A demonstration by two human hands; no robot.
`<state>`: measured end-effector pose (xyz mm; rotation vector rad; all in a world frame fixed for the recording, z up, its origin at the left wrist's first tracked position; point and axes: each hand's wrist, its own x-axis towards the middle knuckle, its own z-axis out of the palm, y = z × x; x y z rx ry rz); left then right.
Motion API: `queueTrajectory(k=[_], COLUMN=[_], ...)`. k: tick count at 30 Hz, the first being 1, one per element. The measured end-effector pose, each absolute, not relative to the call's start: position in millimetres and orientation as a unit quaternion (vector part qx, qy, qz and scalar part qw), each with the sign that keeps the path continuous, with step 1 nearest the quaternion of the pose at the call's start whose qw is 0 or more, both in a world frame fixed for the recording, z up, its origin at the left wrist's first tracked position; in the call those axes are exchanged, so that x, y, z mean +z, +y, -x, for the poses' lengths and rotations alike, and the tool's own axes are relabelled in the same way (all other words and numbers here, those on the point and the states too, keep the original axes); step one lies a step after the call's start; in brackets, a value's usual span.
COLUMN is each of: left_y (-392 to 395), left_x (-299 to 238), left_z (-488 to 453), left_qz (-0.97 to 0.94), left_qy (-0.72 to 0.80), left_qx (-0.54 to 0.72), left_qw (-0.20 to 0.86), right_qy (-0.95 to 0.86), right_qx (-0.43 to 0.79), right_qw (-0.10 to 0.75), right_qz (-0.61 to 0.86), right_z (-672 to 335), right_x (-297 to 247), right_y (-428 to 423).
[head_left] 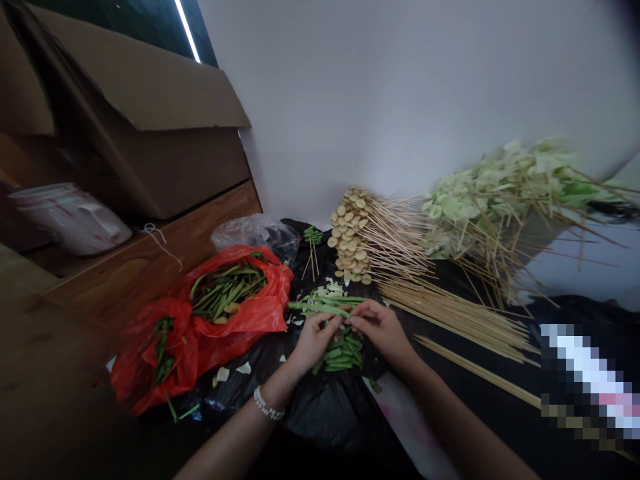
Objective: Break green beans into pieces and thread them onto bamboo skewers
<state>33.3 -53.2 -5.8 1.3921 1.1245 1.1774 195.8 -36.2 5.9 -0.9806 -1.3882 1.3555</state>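
A long green bean (320, 308) is held between my two hands over the black plastic sheet (320, 407). My left hand (317, 335) has its thumb and fingers closed on the bean's middle. At the bean's right end, my right hand (376, 325) pinches it with thumb and forefinger. Below the hands lies a pile of short cut bean pieces (344, 353), partly hidden by my left hand. More whole beans (350, 300) lie just behind the fingers. A beaded bracelet (267, 404) circles my left wrist.
Left stands a red plastic bag (270, 303) of green beans, beside a clear bag (257, 233). Skewered round slices (353, 230), skewered cabbage leaves (500, 180) and bare bamboo sticks (465, 323) lie right. Skewered beans (313, 235) rest behind. A cardboard box (175, 167) and white tub (75, 220) stand left.
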Motion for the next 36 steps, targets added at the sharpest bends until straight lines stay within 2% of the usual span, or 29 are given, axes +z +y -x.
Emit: queueTrajectory(k=[6,13,20,25,29,36], left_y=[-48.2,-55.9,-53.6,-53.6,-56.1,-56.5], left_x=[-10.5,-1.4,-4.9,-6.8,-5.1,-9.1], left_z=[-29.4,-30.8,-27.6,-28.5,-30.5,-31.4], left_qz=[-0.485,-0.58,-0.565,-0.554,-0.622,-0.729], left_qy=[0.422,0.367,0.373,0.383,0.403,0.477], left_qx=[0.504,0.346,0.36,0.355,0.349,0.378], left_qw=[0.577,0.639,0.642,0.648,0.573,0.312], right_qy=[-0.632,-0.589,-0.524,-0.564,-0.596,-0.601], right_qx=[0.473,0.577,0.56,0.52,0.497,0.483], right_qw=[0.437,0.403,0.49,0.481,0.467,0.475], right_qz=[0.431,0.397,0.414,0.425,0.425,0.426], right_z=[-195.2,-195.1,-202.2,-202.2,-199.6,-198.2], right_x=[6.3,9.4,4.6,6.7,7.3,5.3], right_y=[-38.7,-38.4,-31.4,-31.5,-35.2,-37.6])
